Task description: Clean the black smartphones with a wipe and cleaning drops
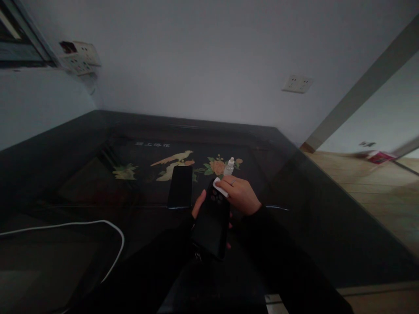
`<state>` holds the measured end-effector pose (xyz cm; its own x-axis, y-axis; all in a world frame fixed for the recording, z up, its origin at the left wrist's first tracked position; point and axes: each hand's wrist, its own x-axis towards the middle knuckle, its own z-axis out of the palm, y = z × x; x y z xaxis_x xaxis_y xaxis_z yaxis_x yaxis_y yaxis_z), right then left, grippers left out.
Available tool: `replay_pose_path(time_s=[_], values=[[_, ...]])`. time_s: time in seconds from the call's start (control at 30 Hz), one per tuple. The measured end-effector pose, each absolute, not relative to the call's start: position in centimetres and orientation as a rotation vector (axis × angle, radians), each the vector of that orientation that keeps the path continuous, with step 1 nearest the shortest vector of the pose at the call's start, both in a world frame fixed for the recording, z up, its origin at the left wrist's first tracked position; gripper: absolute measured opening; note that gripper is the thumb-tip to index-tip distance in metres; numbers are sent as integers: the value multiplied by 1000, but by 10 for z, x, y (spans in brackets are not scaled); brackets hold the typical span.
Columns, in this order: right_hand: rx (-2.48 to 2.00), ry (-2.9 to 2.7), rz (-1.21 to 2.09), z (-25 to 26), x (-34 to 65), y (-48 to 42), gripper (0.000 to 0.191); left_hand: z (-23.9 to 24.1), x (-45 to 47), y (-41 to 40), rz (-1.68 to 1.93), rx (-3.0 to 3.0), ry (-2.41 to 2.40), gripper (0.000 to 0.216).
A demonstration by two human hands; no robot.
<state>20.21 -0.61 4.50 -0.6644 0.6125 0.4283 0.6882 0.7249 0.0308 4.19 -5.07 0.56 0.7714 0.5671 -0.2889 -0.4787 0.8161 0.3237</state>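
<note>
My left hand (198,204) is wrapped round a black phone (212,224), its back facing up, the thumb along the left side and fingertips showing at the right edge. Round camera lenses show near the phone's top end. A small white cloth or pad (221,187) is pinched in my right hand (240,194), which wears a ring and presses the pad against the phone's upper end by the lenses. Just beyond my right hand stands a small clear bottle (229,166) with a white dropper-like top. Left of my hands, a second dark phone (181,186) lies flat.
The glossy dark table (255,139) has a printed bird and flowers. A white cable (98,222) curves across its left side. Wall sockets (297,83) are at the back right, and more sockets (81,59) at the left. Wooden floor lies beyond the right edge.
</note>
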Motion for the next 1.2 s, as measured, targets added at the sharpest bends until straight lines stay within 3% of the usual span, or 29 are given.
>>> replay_pose_path(time_s=[0.93,1.2], values=[[-909,-2402,-333,35,205,-1,17,1,37,-46,556,200,264,74],[-1018,-2078,4,44,201,-8,11,4,40,-45,504,189,229,79]])
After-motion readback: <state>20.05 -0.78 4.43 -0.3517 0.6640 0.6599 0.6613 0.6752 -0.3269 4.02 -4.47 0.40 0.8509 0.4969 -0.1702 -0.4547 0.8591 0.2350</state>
